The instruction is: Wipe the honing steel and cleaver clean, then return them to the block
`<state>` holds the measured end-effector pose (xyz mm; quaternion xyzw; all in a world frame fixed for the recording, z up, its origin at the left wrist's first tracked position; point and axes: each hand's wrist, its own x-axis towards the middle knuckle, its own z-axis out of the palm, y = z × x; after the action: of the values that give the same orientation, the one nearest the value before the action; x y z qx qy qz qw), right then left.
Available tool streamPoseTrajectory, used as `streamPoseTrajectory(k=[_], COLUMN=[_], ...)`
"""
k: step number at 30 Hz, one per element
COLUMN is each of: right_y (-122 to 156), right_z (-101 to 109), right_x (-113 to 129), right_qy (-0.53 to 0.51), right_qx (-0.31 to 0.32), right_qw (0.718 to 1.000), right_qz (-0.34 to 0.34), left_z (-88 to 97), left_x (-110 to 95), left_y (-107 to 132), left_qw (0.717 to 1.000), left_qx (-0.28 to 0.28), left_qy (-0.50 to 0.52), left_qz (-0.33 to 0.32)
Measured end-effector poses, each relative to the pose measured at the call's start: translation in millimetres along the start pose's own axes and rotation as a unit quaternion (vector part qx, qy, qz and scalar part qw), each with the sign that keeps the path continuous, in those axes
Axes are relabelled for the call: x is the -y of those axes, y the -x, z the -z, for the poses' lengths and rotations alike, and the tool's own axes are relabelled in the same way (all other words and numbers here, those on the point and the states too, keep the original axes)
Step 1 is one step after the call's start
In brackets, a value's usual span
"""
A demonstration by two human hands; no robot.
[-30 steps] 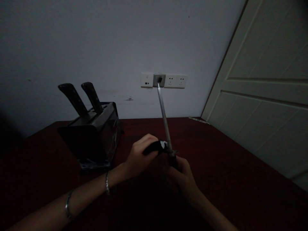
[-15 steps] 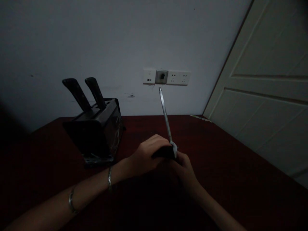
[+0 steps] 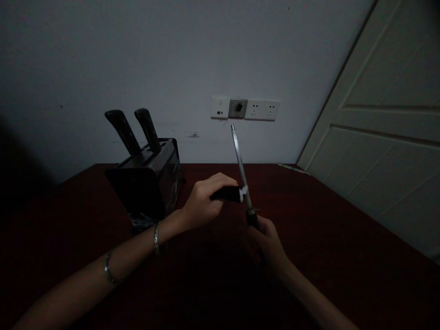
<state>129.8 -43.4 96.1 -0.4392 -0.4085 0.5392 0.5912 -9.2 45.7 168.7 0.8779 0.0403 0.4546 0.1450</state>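
My right hand point(image 3: 267, 236) is closed around the dark handle of a honing steel point(image 3: 238, 153), whose metal rod points up and away toward the wall. My left hand point(image 3: 208, 198) grips a black flat piece point(image 3: 227, 193) with a ragged white end. That white end meets the lower part of the rod, just above the guard; I cannot make out what kind of thing the piece is. To the left stands a black knife block point(image 3: 144, 183) with two dark knife handles point(image 3: 147, 130) sticking out of its top.
The dark red table point(image 3: 330, 238) reaches back to a pale wall point(image 3: 192, 55). Sockets and a switch point(image 3: 254, 110) sit on the wall behind the rod. A panelled white door point(image 3: 385, 137) borders the right side. A thin strip point(image 3: 294, 169) lies at the table's back edge.
My left hand has slid the black piece up the rod, away from the handle, uncovering the guard. The whole view has shifted slightly, so the block appears farther right.
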Motion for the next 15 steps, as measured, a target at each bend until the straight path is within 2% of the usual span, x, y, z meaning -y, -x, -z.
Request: streamPoseTrajectory(k=[2, 6, 10, 15], right_y=[-0.4, -1.7, -1.7, -1.3], right_z=[0.7, 3.4, 3.6, 2.0], right_x=[-1.2, -0.7, 0.9, 1.5], right_qy=[0.013, 0.041, 0.041, 0.02], right_qx=[-0.005, -0.01, -0.014, -0.007], right_qw=[1.0, 0.998, 0.998, 0.999], right_qz=[0.004, 0.042, 0.054, 0.047], left_z=[-2.3, -15.2, -22.2, -17.5], left_x=[-2.7, -5.8, -4.0, 2.2], left_y=[1.2, 8.6, 12.8, 10.2], left_qw=[1.0, 0.994, 0.995, 0.995], left_qx=[-0.004, 0.089, 0.079, 0.073], left_qy=[0.004, 0.046, 0.051, 0.052], left_qz=[-0.016, -0.043, -0.039, -0.032])
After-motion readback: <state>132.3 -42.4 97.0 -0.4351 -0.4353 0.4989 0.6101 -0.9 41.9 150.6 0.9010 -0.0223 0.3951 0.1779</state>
